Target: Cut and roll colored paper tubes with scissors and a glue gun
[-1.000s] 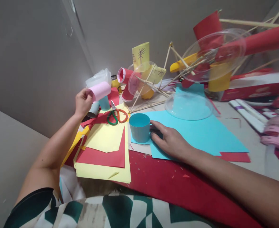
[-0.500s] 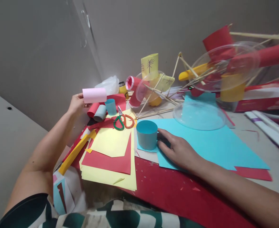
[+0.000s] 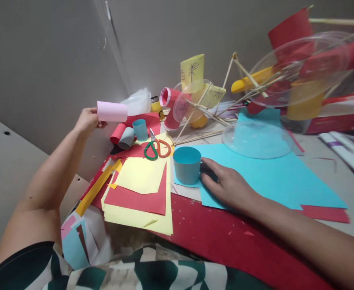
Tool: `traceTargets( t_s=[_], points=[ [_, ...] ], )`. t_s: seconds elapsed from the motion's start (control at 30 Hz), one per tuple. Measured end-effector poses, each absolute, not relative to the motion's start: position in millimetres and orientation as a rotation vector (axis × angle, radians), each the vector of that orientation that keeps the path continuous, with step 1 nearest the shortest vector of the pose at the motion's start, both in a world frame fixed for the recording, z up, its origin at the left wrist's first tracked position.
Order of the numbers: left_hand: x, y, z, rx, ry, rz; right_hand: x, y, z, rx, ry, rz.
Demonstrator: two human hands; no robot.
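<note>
- You are at a papercraft worktable [image 3: 328, 175]; whether home or classroom is unclear.
- Around you: scissors [image 3: 154, 141], coloured paper sheets [image 3: 264, 177], paper tubes [image 3: 112, 111], a stick frame [image 3: 245, 71].

The left hand [image 3: 89, 120] has moved the pink paper tube [image 3: 112, 111] farther toward the upper left of the frame, from slanted to nearly level, uncovering the small blue paper tube [image 3: 140, 130] and red paper tube [image 3: 117, 133].

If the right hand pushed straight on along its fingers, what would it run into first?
The right hand would most likely meet the upright blue paper cylinder first. It stands right at the fingertips; whether they already touch is hard to tell.
</note>
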State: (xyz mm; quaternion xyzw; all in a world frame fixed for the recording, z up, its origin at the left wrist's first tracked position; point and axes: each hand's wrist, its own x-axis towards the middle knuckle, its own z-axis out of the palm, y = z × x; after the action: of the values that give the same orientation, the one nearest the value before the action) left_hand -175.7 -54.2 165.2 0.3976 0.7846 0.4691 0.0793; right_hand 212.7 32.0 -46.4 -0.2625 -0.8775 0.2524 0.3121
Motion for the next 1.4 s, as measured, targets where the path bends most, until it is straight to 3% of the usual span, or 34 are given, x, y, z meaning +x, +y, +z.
traceTargets(
  t_s=[0.73,1.17,1.4],
  points=[
    [-204,17,113,1.100,2.728,1.046,215,31,-46,-0.644,-2.341,0.618],
    [-192,-25,123,1.077,2.598,1.022,218,32,-52,-0.642,-2.317,0.642],
    [-185,-46,128,1.267,2.767,0.965,218,31,-50,-0.665,-2.339,0.613]
  ],
)
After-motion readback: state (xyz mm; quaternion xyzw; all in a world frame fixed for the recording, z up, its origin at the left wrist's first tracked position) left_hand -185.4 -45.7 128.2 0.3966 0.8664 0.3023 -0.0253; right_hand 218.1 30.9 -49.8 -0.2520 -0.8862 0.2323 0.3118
